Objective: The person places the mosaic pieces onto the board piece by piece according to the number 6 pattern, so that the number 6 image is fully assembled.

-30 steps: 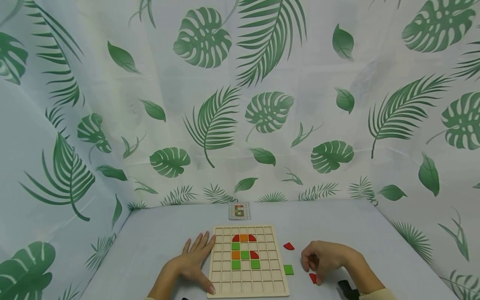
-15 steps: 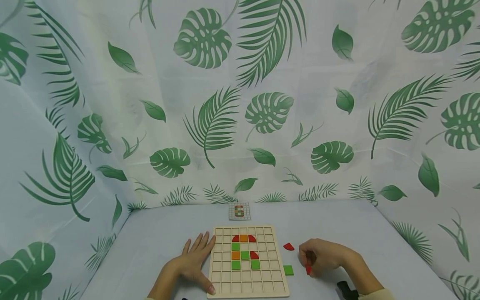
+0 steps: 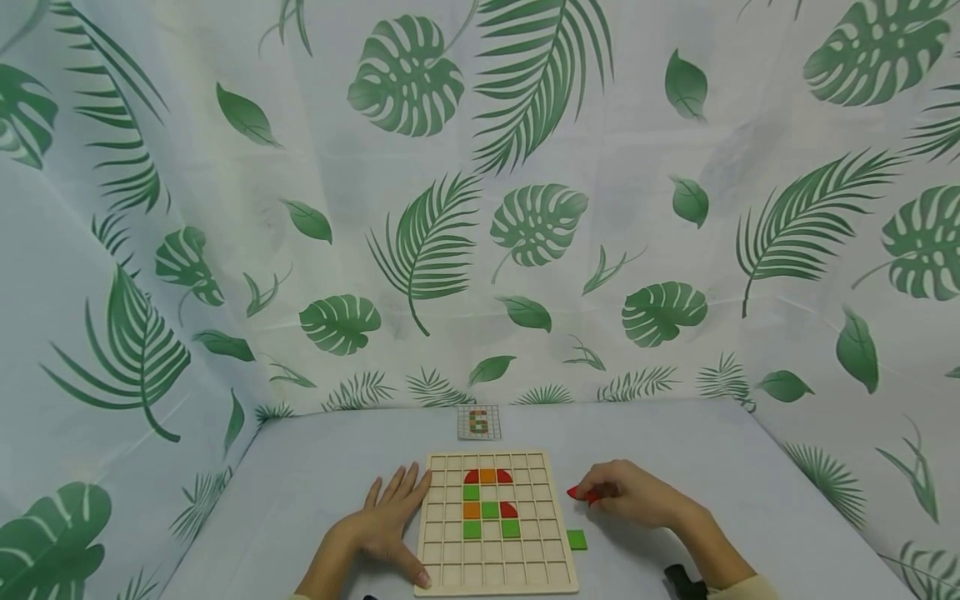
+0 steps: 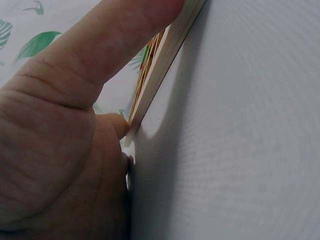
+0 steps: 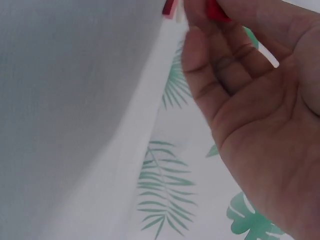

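A wooden grid board (image 3: 457, 575) lies on the table, with red, orange and green pieces set in several of its cells. Along its left edge rests my left hand (image 3: 380, 527), fingers spread and thumb by the near corner; in the left wrist view the thumb (image 4: 115, 40) lies against the board's side. To the right of the board, my right hand (image 3: 641, 493) pinches a red quarter-circle piece (image 5: 216, 11) between thumb and fingers. Its fingertips are at a second red quarter-circle piece (image 3: 573, 492); whether they grip this one is unclear.
A green square piece (image 3: 577, 540) lies by the board's right edge. Behind the board is a small pattern card (image 3: 478, 422). A leaf-printed cloth (image 3: 480, 250) hangs behind and at the sides. A black object (image 3: 684, 582) is by the right wrist.
My right hand has picked up the nearer red quarter-circle piece and moved away from me and leftward to the other red piece. The left hand and board have stayed put.
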Demonstrator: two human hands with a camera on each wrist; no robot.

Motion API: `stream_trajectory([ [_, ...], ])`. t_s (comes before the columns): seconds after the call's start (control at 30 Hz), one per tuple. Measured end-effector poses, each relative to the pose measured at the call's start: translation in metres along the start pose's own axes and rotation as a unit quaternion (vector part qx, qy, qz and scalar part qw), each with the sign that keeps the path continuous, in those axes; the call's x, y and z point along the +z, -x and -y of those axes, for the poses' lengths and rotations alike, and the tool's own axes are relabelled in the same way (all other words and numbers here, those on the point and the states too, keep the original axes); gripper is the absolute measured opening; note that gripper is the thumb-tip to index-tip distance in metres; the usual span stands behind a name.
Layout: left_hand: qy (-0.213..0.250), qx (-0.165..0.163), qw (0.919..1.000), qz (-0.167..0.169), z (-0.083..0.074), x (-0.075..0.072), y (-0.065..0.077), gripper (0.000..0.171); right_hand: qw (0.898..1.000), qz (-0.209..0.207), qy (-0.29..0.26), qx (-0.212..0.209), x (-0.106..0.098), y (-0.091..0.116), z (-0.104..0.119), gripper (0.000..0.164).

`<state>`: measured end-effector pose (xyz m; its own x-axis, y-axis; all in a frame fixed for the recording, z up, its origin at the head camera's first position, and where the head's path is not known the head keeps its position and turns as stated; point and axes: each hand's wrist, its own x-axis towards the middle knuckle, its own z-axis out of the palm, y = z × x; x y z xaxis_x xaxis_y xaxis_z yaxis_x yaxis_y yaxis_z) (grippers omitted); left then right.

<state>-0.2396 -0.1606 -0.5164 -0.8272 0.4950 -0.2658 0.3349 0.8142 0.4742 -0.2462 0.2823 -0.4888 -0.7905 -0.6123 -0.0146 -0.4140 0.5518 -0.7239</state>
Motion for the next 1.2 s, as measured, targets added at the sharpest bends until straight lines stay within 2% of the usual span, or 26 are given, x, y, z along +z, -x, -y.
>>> stream_trajectory([
  [0.1, 0.003, 0.001, 1.0, 0.001, 0.0, 0.0, 0.0, 0.15, 1.0, -0.017, 0.008, 0.005, 0.002, -0.003, 0.003, 0.019],
  [0.27, 0.005, 0.001, 1.0, 0.002, -0.001, 0.0, 0.0, 0.15, 0.998, -0.052, 0.029, -0.027, 0.006, -0.005, 0.007, 0.01],
  [0.4, 0.004, 0.0, 1.0, 0.002, -0.001, -0.001, 0.0, 0.151, 0.997, -0.061, 0.019, -0.043, 0.009, -0.011, 0.01, 0.008],
  [0.63, 0.003, -0.001, 1.0, 0.002, 0.001, 0.0, -0.001, 0.151, 0.998, -0.052, 0.007, -0.022, 0.015, -0.029, 0.027, 0.014],
  [0.87, 0.001, 0.001, 1.0, 0.0, 0.006, 0.002, -0.004, 0.153, 0.997, -0.05, -0.01, -0.059, 0.018, -0.044, 0.05, 0.015],
  [1.2, -0.005, 0.002, 1.0, 0.003, 0.006, 0.002, -0.004, 0.152, 0.994, -0.022, -0.036, -0.105, 0.026, -0.069, 0.077, 0.016],
])
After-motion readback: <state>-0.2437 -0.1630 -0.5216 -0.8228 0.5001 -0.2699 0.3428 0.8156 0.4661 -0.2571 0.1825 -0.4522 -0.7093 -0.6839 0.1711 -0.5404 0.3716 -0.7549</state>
